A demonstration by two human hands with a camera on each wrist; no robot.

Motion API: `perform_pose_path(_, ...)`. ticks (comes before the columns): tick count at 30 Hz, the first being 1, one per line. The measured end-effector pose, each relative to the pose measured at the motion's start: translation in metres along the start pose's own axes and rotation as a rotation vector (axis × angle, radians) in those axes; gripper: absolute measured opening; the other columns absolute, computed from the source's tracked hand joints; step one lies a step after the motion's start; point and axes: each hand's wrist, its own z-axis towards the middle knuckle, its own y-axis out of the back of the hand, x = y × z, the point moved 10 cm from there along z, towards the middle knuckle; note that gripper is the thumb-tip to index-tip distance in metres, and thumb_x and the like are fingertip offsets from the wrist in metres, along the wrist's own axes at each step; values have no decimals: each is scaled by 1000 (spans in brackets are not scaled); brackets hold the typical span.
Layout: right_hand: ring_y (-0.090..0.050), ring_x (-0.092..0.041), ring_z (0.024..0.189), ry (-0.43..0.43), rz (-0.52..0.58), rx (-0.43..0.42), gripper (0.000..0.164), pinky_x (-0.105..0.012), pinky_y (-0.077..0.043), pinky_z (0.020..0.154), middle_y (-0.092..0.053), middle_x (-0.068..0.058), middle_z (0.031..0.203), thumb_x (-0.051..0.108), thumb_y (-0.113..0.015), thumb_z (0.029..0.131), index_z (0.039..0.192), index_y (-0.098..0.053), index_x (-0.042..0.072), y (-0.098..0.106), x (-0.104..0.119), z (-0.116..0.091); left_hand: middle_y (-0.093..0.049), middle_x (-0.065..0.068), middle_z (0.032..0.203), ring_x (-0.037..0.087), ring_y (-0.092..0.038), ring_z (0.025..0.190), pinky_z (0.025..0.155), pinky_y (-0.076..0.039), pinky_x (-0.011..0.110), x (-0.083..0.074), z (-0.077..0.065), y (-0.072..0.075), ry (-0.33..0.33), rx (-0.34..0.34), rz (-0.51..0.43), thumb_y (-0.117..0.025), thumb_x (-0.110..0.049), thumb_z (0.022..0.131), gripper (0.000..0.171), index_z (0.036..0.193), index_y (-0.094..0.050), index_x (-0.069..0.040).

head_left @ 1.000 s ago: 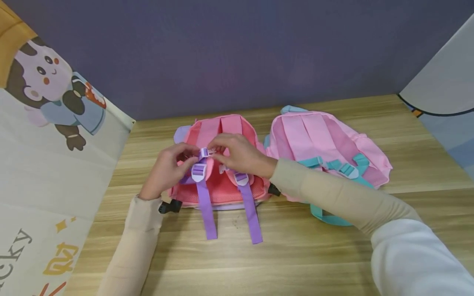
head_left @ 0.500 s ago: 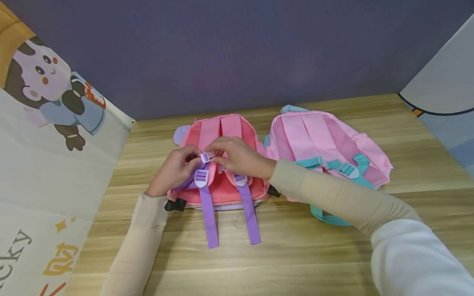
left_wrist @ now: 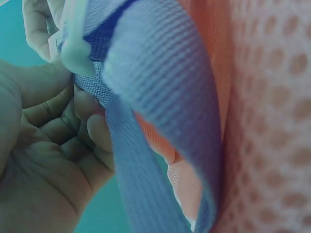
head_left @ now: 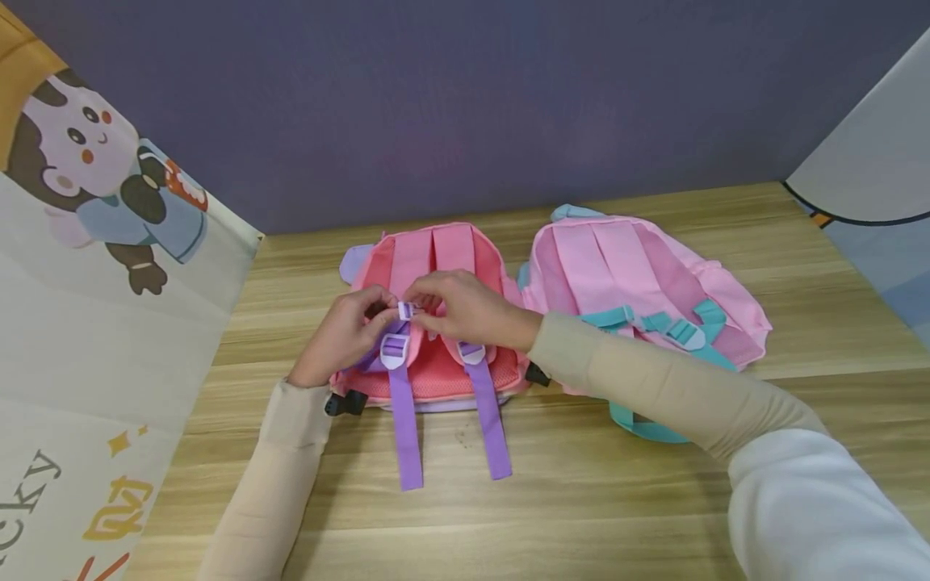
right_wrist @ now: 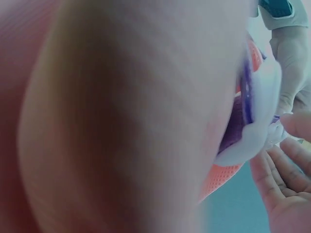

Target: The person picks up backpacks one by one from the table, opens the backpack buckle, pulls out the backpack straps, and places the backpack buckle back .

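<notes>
A small white buckle (head_left: 407, 311) is between both hands, above a coral-pink backpack (head_left: 443, 383) lying straps up. My left hand (head_left: 330, 339) pinches its left end, where purple webbing runs in. In the left wrist view the thumb and fingers of that left hand (left_wrist: 48, 160) meet at the purple webbing (left_wrist: 155, 73). My right hand (head_left: 475, 311) pinches the buckle's right end; its fingertips partly cover it. Just below sits a white strap adjuster (head_left: 394, 352), with a loose purple strap end (head_left: 407, 440) hanging down. In the right wrist view a large blurred shape hides much.
A light pink backpack (head_left: 610, 266) with teal straps (head_left: 650, 433) lies right of the coral one, under my right forearm. Another white adjuster (head_left: 471, 353) and purple strap (head_left: 492, 428) hang nearby. A black clip (head_left: 346, 402) protrudes at lower left. A dark wall (head_left: 465, 105) stands behind the wooden table (head_left: 508, 532).
My left hand has moved slightly right and down. The buckle has shifted a little right and down, turned level, and the left purple strap end hangs lower. Both hands keep their pinch.
</notes>
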Motion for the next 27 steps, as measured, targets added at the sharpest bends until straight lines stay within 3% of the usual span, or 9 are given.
perform_pose_path(8,-58,-11,80,21,-43,43,21,-23,-45,77,-65,5,96,13,-69,84,105,-67,12,-7,1,0,-62,6,83,18,-55,74,68,-48,32,2,0,-12,30,60,-14,-63,3,88,8,92,-61,-4)
perform_pose_path(16,-56,-10,80,-49,-96,119,23,-26,-42,77,-64,7,93,14,-71,81,104,-67,15,-16,-9,-2,-63,7,85,17,-61,75,68,-51,32,11,2,-26,53,84,-1,-64,3,86,13,97,-59,-1)
perform_pose_path(27,-56,-12,81,-78,-106,148,19,-26,-43,77,-65,4,91,13,-72,82,100,-68,14,-19,-11,-1,-63,10,85,17,-60,75,67,-51,31,8,2,-27,2,79,-37,-62,4,87,22,102,-48,-3)
